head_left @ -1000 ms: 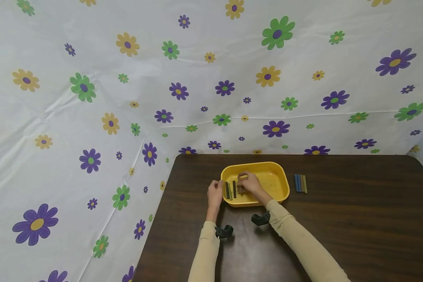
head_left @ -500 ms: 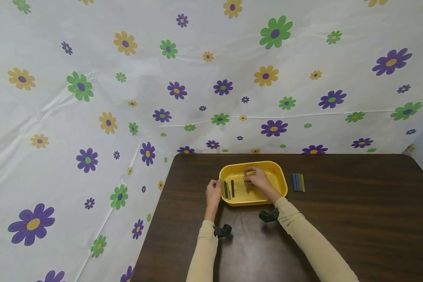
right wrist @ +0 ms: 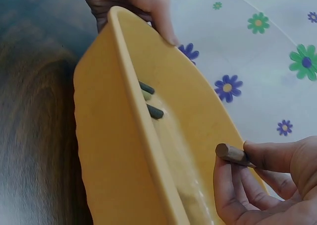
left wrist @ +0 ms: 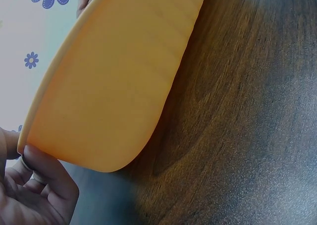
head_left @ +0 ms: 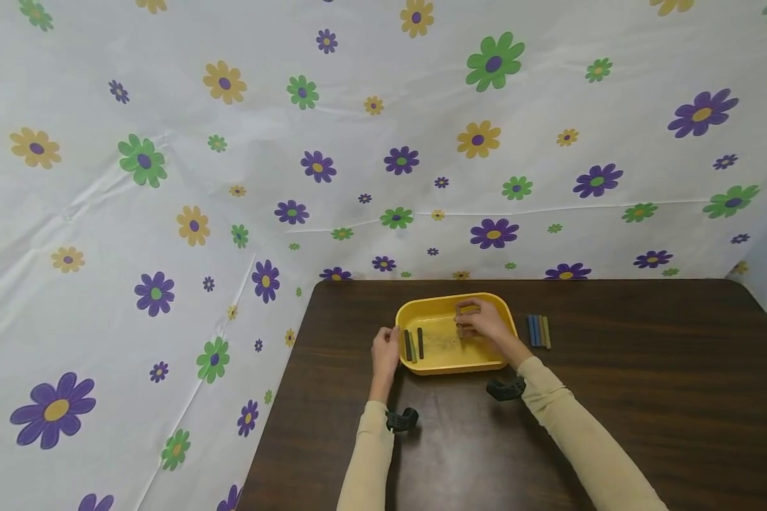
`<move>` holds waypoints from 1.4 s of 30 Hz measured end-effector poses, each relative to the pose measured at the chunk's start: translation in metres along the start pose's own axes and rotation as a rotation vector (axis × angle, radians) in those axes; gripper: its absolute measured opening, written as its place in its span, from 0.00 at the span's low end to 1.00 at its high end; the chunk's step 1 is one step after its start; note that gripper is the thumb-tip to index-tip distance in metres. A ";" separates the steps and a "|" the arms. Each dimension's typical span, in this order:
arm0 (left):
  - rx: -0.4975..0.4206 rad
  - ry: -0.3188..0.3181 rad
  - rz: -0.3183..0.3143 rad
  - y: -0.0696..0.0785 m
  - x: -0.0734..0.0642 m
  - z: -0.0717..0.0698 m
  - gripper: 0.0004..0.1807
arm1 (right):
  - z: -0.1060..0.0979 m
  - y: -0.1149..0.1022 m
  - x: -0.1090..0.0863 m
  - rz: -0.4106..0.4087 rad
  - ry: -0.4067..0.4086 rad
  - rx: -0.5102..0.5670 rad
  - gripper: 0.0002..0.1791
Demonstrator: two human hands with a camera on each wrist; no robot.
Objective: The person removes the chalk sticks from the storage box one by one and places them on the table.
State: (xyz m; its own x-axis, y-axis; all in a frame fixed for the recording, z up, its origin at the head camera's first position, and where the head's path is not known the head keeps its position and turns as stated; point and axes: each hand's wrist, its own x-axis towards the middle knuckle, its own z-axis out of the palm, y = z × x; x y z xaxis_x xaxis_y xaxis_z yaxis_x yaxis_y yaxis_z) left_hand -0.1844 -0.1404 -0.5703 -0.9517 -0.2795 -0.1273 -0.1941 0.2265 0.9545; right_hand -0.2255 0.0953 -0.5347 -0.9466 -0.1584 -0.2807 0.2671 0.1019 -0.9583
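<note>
- The flowered sheet (head_left: 351,135) is hanging behind the table and along its left side.
- The dark table (head_left: 645,397) is bearing the tub and a loose row of sticks.
- The yellow tub (head_left: 437,312) is sitting near the table's far edge.
- The left hand (head_left: 385,353) is pinching the tub's rim at its left end, thumb outside and a finger across the edge; a light, steady hold should be enough to stop any sliding.
- The right hand (head_left: 488,323) is reaching over the tub's right half, its thumb and bent fingers closing on a brown stick; gripping near the middle would likely limit tipping.
- Outside, just right of the tub, two blue sticks (head_left: 537,331), a brownish one and a yellowish one are lying side by side.
- Inside, at the left end, two dark sticks (head_left: 420,343) are lying with a yellow-green stick (head_left: 413,348) between them.
- The brown stick (right wrist: 232,154) is sitting in the fingertips within the tub's outline; its clearance above the floor is not showing.
</note>
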 end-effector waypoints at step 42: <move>0.010 0.015 0.018 -0.001 0.001 0.001 0.18 | -0.079 -0.002 -0.017 -0.019 0.020 0.090 0.32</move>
State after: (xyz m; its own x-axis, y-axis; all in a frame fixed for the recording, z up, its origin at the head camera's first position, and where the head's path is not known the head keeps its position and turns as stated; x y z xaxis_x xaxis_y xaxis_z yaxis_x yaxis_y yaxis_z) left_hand -0.1857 -0.1404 -0.5715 -0.9513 -0.2895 -0.1059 -0.1794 0.2408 0.9538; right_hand -0.2238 0.1752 -0.5241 -0.9550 -0.1393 -0.2618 0.2629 0.0102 -0.9648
